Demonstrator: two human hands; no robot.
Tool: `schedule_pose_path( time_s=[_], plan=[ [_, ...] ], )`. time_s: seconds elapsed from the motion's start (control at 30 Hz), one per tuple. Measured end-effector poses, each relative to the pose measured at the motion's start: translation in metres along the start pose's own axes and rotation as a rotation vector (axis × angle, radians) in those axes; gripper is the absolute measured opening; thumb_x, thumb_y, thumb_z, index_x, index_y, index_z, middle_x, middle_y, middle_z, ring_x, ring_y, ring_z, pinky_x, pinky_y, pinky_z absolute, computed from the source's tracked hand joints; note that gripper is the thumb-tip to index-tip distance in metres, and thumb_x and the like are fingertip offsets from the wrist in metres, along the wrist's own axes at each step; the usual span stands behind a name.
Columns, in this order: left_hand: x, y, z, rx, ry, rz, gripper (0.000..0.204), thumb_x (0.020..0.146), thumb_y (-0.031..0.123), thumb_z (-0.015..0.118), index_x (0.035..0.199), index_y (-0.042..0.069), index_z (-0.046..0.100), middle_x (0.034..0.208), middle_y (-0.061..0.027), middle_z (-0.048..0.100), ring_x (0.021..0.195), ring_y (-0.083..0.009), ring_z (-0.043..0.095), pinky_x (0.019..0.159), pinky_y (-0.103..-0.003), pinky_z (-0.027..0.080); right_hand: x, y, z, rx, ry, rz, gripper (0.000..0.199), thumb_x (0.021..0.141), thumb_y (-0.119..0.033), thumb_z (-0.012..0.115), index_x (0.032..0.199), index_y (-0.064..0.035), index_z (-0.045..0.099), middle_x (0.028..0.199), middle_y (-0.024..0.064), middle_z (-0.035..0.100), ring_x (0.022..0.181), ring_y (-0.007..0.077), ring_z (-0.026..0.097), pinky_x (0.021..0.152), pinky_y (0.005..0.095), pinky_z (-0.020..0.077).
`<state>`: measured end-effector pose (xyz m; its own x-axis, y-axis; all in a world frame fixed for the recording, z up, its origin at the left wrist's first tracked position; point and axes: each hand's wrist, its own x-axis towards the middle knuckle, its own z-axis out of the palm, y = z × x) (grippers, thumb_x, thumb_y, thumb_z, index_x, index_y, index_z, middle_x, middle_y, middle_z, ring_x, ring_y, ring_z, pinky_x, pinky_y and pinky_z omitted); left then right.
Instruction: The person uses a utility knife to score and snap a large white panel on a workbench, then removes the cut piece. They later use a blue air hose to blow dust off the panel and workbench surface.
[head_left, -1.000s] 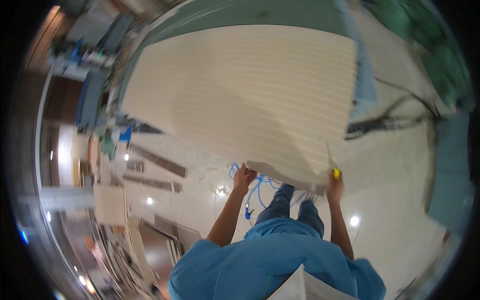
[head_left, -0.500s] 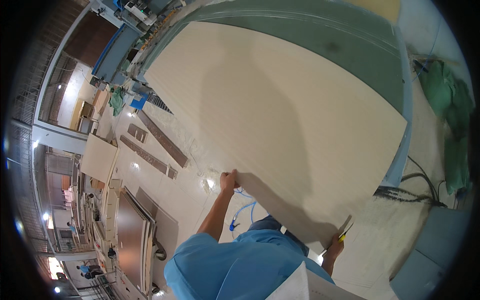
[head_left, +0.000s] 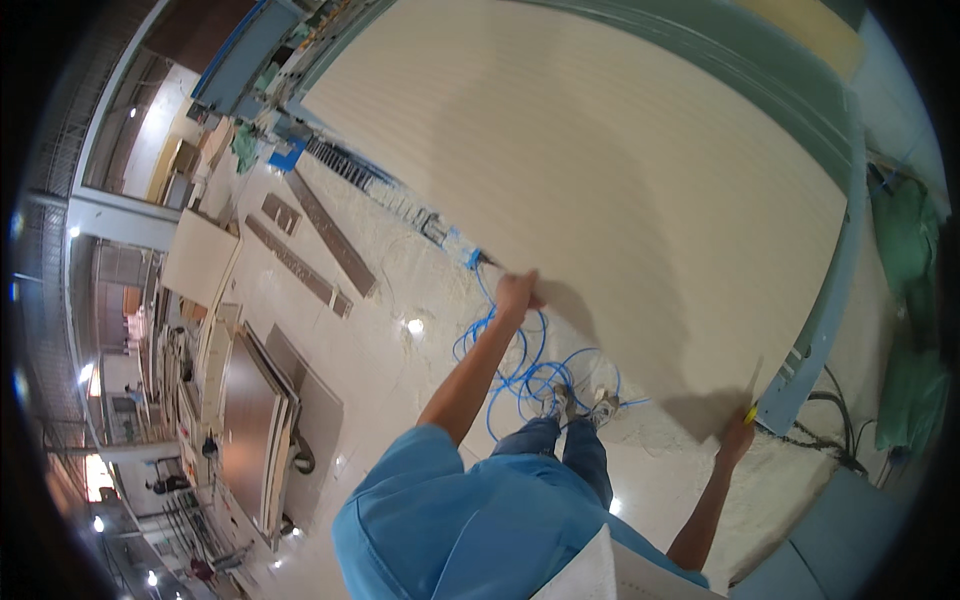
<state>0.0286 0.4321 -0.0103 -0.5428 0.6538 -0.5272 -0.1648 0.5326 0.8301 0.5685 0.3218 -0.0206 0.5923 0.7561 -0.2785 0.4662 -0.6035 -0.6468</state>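
A large pale beige board (head_left: 590, 190) lies across a green machine bed (head_left: 740, 85). At its near left edge my left hand (head_left: 518, 295) is closed, gripping the rim with the thumb on top. My right hand (head_left: 737, 437) is closed at the board's near right corner, against the edge. A yellow-handled tool (head_left: 750, 413) sticks out of that fist, its slim pale blade pointing away over the board. Its exact kind is not clear. The fingers under the board are hidden.
Coiled blue hose (head_left: 530, 375) lies on the dusty floor around my feet. Brown offcut strips (head_left: 330, 230) lie to the left, near a wheeled stack of panels (head_left: 255, 430). Black cables (head_left: 835, 435) and a grey-blue cabinet (head_left: 830, 530) stand at the right.
The board has slid away from me and further onto the bed. Both hands moved forward and rightward with it, uncovering the hose, my feet and the bed's near side.
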Motion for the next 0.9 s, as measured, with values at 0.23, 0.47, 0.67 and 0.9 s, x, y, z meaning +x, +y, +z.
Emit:
schedule_pose_path(
  time_s=[0.23,0.47,0.67,0.9],
  plan=[
    [0.07,0.084,0.097,-0.029,0.067,-0.073,0.035,0.085,0.02,0.072,0.088,-0.014,0.063,0.084,-0.0222,0.068,0.062,-0.0305,0.071,0.047,-0.039,0.062,0.147,-0.114,0.011,-0.642,-0.008,-0.366,0.054,0.097,-0.05,0.047,0.111,-0.0002,0.063,0.102,0.0239,0.068,0.097,0.0434,0.064,0.08,0.051,0.0502],
    [0.102,0.137,0.151,-0.088,0.116,-0.144,0.035,0.085,0.018,0.069,0.096,-0.014,0.064,0.092,-0.0219,0.069,0.068,-0.0321,0.072,0.052,-0.037,0.064,0.237,-0.188,0.032,-0.715,-0.061,-0.339,0.056,0.098,-0.049,0.046,0.117,0.0012,0.06,0.111,0.0243,0.066,0.107,0.0425,0.061,0.086,0.0502,0.0489],
    [0.114,0.148,0.159,-0.084,0.077,-0.166,0.037,0.086,0.019,0.067,0.097,-0.015,0.063,0.095,-0.0236,0.069,0.071,-0.0342,0.072,0.052,-0.039,0.063,0.298,-0.166,0.043,-0.615,-0.019,-0.392,0.059,0.098,-0.05,0.045,0.123,0.002,0.058,0.119,0.0259,0.063,0.112,0.0443,0.058,0.091,0.0485,0.0473],
    [0.127,0.135,0.136,-0.052,-0.153,-0.143,0.04,0.083,0.026,0.07,0.096,-0.012,0.064,0.097,-0.0249,0.069,0.076,-0.037,0.071,0.062,-0.043,0.061,0.279,-0.154,0.066,-0.548,0.212,-0.302,0.06,0.098,-0.052,0.044,0.133,-0.0035,0.052,0.122,0.0248,0.062,0.112,0.0438,0.059,0.092,0.0495,0.0473]
  ],
)
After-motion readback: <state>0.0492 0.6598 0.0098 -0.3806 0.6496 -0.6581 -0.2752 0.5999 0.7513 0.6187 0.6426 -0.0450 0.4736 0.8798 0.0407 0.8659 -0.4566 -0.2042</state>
